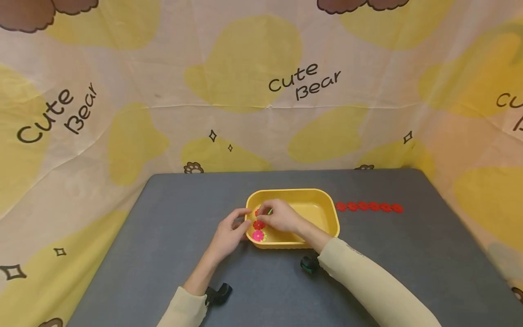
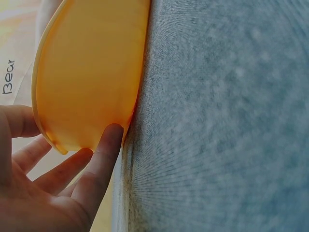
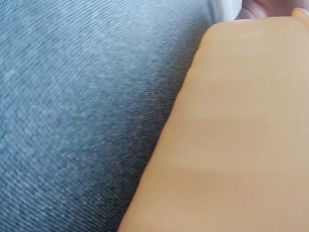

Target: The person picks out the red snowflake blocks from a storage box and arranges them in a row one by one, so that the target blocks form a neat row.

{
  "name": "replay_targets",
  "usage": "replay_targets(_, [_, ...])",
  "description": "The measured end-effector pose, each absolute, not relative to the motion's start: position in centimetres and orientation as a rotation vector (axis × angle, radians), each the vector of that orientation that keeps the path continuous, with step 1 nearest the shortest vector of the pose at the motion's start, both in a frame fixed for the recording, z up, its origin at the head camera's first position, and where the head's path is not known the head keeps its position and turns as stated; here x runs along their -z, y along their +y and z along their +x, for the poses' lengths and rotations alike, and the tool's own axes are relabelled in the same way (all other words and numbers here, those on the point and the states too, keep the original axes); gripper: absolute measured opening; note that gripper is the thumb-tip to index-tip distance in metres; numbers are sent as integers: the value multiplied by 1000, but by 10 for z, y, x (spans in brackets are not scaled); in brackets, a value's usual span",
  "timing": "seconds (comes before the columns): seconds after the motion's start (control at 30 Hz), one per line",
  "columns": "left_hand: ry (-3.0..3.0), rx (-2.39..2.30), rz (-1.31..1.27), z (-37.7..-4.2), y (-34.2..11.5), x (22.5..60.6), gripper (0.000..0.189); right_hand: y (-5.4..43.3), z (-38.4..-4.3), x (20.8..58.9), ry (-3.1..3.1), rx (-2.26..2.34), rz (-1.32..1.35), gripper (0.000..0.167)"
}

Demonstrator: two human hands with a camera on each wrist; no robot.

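Observation:
A yellow plastic basin (image 1: 318,213) stands on the table, with small flower-shaped pieces at its left end. Among them are a pink flower piece (image 1: 258,235), a red flower piece (image 1: 259,225) and a bit of green by the right hand. My left hand (image 1: 226,234) holds the basin's left end; in the left wrist view its fingers (image 2: 99,164) lie against the outer wall and around the rim. Inside the basin, my right hand (image 1: 282,217) has thumb and fingers together at a red flower piece, partly hidden by the fingertips. The basin's outer side (image 3: 231,135) fills much of the right wrist view.
Several red flower pieces (image 1: 363,206) lie in a row on the table to the right of the basin. The grey table (image 1: 171,204) meets a patterned yellow and cream cloth (image 1: 245,68) at its back and sides. Dark devices sit at both wrists.

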State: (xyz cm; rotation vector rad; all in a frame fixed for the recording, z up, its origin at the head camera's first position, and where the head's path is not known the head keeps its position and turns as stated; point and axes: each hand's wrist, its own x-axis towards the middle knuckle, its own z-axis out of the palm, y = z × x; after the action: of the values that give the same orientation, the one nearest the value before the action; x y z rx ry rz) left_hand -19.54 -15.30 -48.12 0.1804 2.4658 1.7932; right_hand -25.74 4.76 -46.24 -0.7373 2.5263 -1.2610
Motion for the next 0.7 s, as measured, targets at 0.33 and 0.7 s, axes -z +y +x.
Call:
replay_targets(0.33, [2476,-1771,175,-194,-152,480,35,47,-256,467,2400,1243,-663,6])
replay_targets(0.7, [2489,-1778,166,-195,-152,482,34,44,-258,469,2504,1144,-694,8])
